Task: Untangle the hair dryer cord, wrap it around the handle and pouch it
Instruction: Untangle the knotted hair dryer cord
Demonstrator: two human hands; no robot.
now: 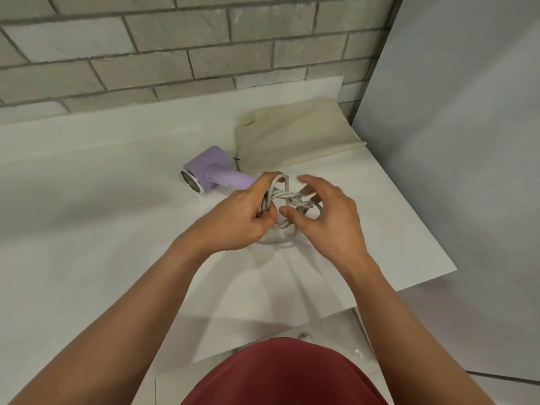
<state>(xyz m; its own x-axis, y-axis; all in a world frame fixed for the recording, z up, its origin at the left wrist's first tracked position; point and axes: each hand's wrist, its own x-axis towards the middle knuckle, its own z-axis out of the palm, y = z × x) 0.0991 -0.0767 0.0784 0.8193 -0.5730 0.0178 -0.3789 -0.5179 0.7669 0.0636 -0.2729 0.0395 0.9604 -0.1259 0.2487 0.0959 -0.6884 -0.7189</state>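
The cord (292,197) is a grey knotted bundle of loops held up between both hands, over the middle of the white worktop (102,185) and a little toward its right edge. The left grip (236,220) is curled round several loops at the left side of the bundle, fingers wrapped over the strands and thumb tucked under. The right grip (330,217) is spread and loosely curved around the right side of the knot. Its thumb points in at the lower loops and its fingers reach over the top, somewhat blurred; whether they touch the cord I cannot tell.

The lilac hair dryer (210,168) lies on its side on the worktop just beyond the left grip, chrome mouth facing the left edge. Its handle (233,179) runs toward that hand's knuckles, and its end is hidden behind them.

A flat cream pouch (295,135) lies at the back right corner of the worktop, just beside the dryer's body and well beyond both hands. A grey brick wall (146,54) runs along the back edge.
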